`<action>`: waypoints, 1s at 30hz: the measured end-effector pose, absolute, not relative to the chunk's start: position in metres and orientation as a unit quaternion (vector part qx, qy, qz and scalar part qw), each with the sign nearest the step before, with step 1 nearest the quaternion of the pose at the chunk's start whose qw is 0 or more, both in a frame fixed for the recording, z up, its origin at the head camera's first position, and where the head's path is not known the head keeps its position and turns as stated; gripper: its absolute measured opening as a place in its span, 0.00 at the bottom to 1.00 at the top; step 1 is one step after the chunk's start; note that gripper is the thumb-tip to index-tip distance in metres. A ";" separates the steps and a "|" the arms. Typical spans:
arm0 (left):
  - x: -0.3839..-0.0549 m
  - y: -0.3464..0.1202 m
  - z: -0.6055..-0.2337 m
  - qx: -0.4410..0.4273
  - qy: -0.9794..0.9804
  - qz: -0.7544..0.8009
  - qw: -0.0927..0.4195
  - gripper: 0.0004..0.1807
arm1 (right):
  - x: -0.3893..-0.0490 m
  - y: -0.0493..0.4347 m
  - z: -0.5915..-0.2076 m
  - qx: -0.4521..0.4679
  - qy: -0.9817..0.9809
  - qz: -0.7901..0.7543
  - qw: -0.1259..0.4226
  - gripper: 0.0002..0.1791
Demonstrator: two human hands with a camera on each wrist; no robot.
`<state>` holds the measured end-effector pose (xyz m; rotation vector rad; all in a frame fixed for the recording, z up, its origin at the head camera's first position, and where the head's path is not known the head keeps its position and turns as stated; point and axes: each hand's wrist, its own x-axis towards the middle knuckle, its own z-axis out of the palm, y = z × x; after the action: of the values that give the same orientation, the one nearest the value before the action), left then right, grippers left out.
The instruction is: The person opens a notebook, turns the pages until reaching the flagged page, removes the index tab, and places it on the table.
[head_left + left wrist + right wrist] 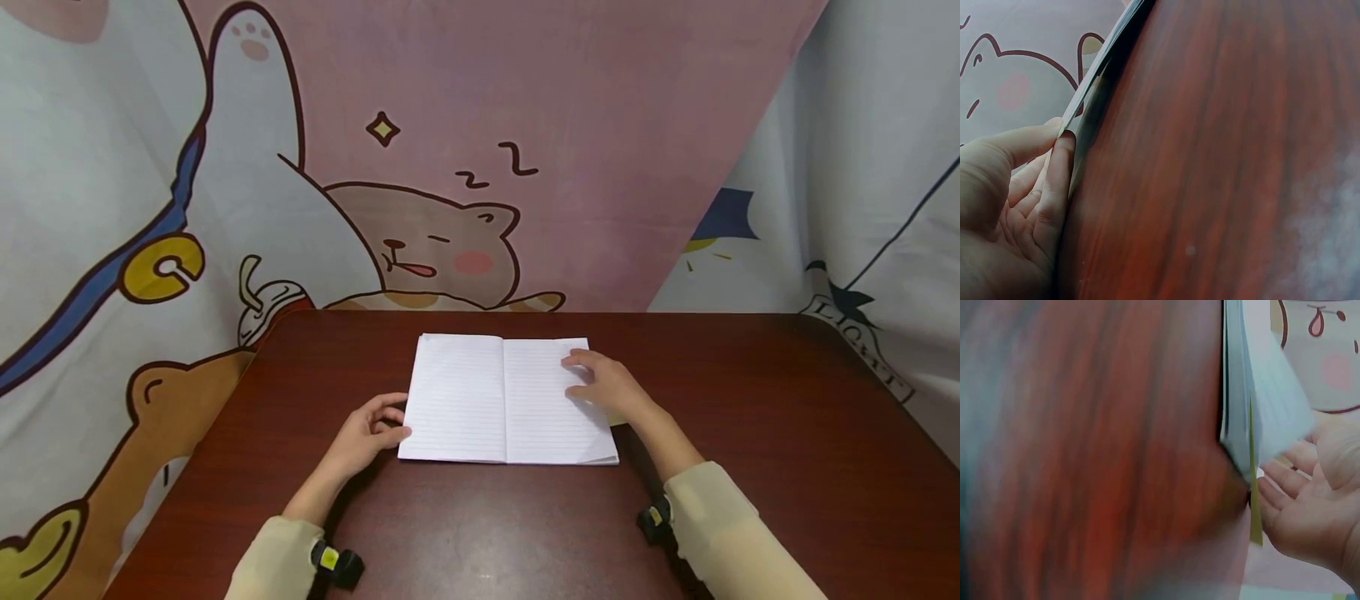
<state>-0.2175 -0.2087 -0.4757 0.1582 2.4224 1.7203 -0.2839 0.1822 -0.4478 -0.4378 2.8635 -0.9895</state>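
An open notebook [457, 400] with blank lined pages lies on the table. My left hand [365, 437] pinches its left edge; the left wrist view has the thumb above the edge and a finger [1057, 169] under it. Over the right page [543, 400] my right hand [611, 385] reaches in from the side, thumb and fingers spread apart. In the right wrist view a page [1279, 400] stands away from the stack beside the right hand [1310, 494], whose fingers are loosely bent. A thin yellow-green strip [1255, 512] juts out at the notebook's right side.
The dark reddish-brown wooden table [480, 525] spreads around the notebook. Behind it hangs a cloth [600, 150] printed with cartoon animals. Each wrist wears a small black camera, such as the left one [341, 567], below a pale sleeve [273, 562].
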 end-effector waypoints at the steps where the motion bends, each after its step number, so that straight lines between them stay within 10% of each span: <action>1: -0.218 -0.209 -0.476 0.054 0.811 0.576 0.083 0.29 | -0.284 0.185 -0.448 -0.143 0.934 -0.323 0.046 0.28; 30: -0.218 -0.208 -0.476 0.051 0.813 0.574 0.084 0.30 | -0.290 0.207 -0.452 -0.146 0.923 -0.345 0.086 0.45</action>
<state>-0.2179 -0.2083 -0.4758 0.1516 2.4254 1.7145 -0.2896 0.2068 -0.4525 -0.4349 2.7504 -1.0291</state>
